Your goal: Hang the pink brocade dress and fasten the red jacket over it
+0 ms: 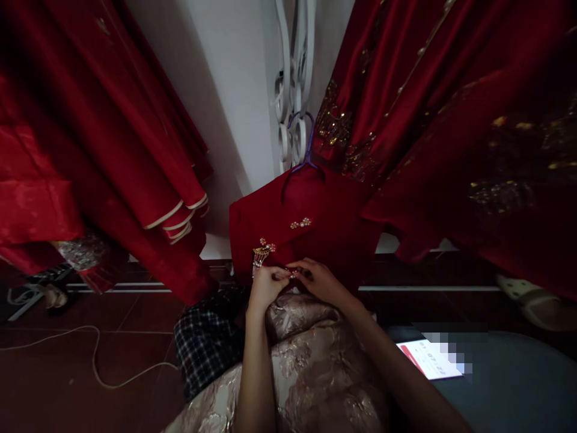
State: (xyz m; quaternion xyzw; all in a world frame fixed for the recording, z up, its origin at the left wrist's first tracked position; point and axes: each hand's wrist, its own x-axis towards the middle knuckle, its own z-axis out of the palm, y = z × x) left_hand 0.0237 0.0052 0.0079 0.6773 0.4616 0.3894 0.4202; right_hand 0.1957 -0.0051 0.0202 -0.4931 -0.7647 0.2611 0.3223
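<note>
In front of me a red dress (333,234) hangs on a purple hanger (308,157). A pearl flower fastening (301,223) sits below its neckline, and a gold brooch with hanging strands (262,249) is on its left side. Lower on the front, my left hand (270,284) and my right hand (319,280) meet with fingertips pinched at a small pearl button (293,275). Fingers partly hide the button, so its exact form is unclear. Beneath my wrists a shiny floral brocade cloth (311,361) covers my lap.
Red garments hang on the left (148,150) and sequinned red ones (374,120) on the right. White scrolled metalwork (295,78) stands behind the hanger. A lit phone (430,359) lies on a dark stool (518,373). A cable (97,355) runs across the tiled floor.
</note>
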